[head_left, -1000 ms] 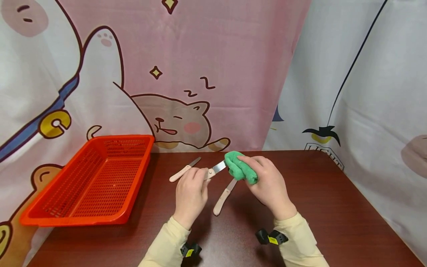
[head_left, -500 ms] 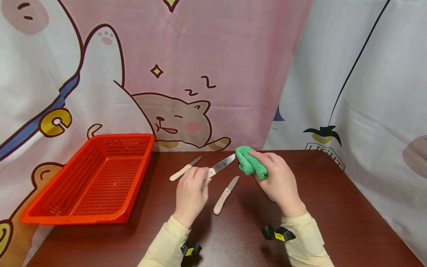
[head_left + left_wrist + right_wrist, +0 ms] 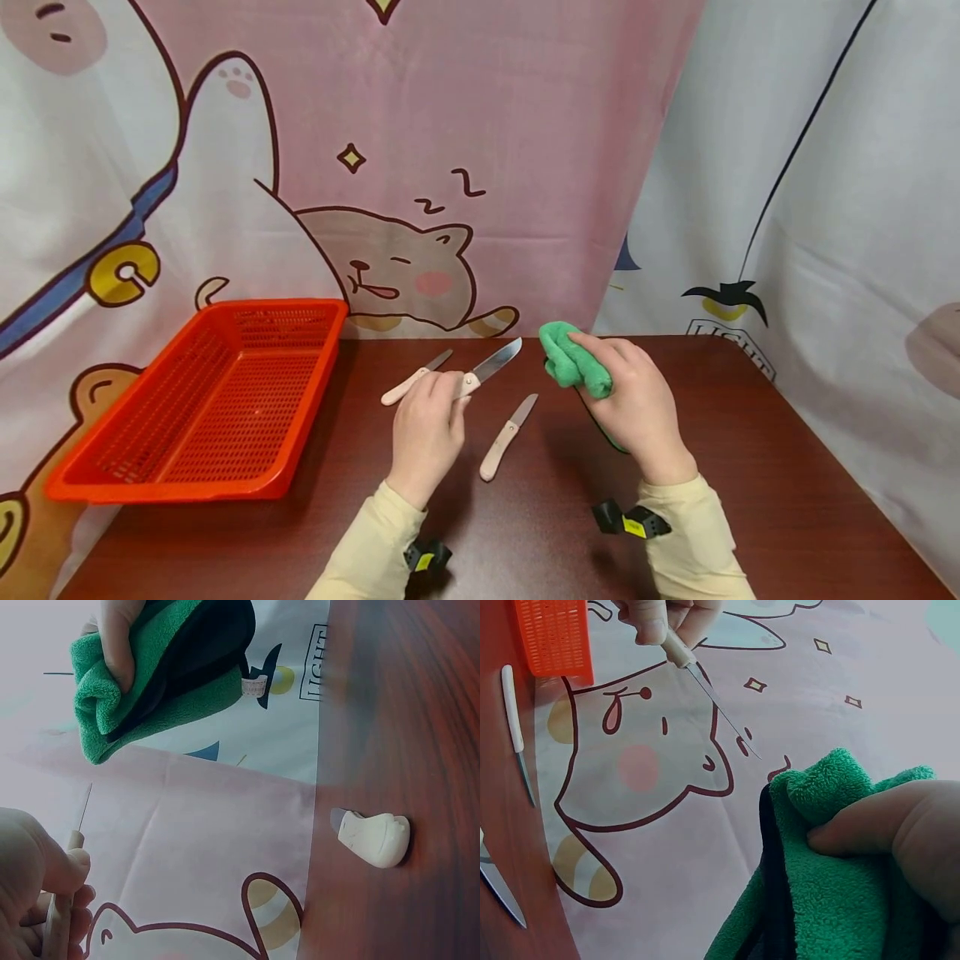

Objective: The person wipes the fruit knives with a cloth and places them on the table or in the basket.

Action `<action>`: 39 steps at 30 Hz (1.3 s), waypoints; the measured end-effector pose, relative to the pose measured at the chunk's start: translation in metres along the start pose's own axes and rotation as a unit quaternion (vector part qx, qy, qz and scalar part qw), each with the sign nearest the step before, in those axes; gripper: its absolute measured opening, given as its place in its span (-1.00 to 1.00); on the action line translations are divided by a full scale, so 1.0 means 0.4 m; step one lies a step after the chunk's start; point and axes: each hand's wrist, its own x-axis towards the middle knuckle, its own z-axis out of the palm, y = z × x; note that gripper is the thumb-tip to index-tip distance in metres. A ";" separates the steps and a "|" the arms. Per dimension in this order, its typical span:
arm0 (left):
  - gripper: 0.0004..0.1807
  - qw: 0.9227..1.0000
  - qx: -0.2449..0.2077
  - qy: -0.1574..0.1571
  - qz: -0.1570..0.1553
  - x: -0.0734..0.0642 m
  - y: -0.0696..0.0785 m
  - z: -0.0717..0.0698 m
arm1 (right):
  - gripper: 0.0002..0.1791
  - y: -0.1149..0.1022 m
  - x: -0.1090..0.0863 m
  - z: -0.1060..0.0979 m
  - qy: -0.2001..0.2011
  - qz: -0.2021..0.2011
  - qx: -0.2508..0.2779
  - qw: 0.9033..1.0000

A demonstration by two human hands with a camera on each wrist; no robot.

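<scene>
A person's left hand grips the pale handle of a short, silver-bladed knife above the reddish-brown, wood-grained bench, while the right hand pinches a bunched green plush cloth, apart from the tip. The work appears unfinished; two similar pale-handled knives, one far left, one nearer, lie below, though which blades the cloth has wiped cannot be told. The held blade looks bright, angled far right.
</scene>
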 end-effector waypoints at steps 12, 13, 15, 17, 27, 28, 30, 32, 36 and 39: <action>-0.64 1.000 -0.001 -0.014 -0.008 0.001 -0.010 -0.010 | -0.27 0.002 -0.003 -0.010 0.003 0.008 -0.001 1.000; -0.64 1.000 0.000 -0.017 -0.006 0.003 -0.012 -0.013 | -0.26 0.002 -0.004 -0.012 0.003 0.009 -0.001 1.000; -0.65 1.000 0.002 -0.024 -0.003 0.011 -0.016 -0.023 | -0.25 0.003 -0.004 -0.013 0.005 0.008 -0.002 1.000; -0.66 1.000 0.004 -0.030 -0.001 0.022 -0.022 -0.035 | -0.24 0.003 -0.005 -0.013 0.005 0.008 -0.003 1.000; -0.72 0.997 -0.008 -0.074 -0.018 0.087 -0.079 -0.092 | -0.26 0.002 -0.006 -0.015 0.006 0.009 -0.005 1.000; -0.73 0.997 -0.007 -0.078 -0.021 0.093 -0.086 -0.098 | -0.26 0.002 -0.007 -0.015 0.005 0.009 -0.005 1.000; -0.74 0.996 -0.004 -0.084 -0.026 0.104 -0.100 -0.109 | -0.26 0.001 -0.007 -0.016 0.003 0.012 -0.005 1.000; -0.75 0.996 0.003 -0.088 -0.031 0.114 -0.116 -0.120 | -0.26 0.000 -0.008 -0.016 0.001 0.012 -0.004 1.000; -0.75 0.994 0.015 -0.098 -0.045 0.140 -0.150 -0.150 | -0.27 0.000 -0.008 -0.016 -0.001 0.012 -0.004 1.000; -0.76 0.993 0.018 -0.105 -0.060 0.160 -0.177 -0.179 | -0.27 0.000 -0.007 -0.017 0.000 0.010 -0.006 1.000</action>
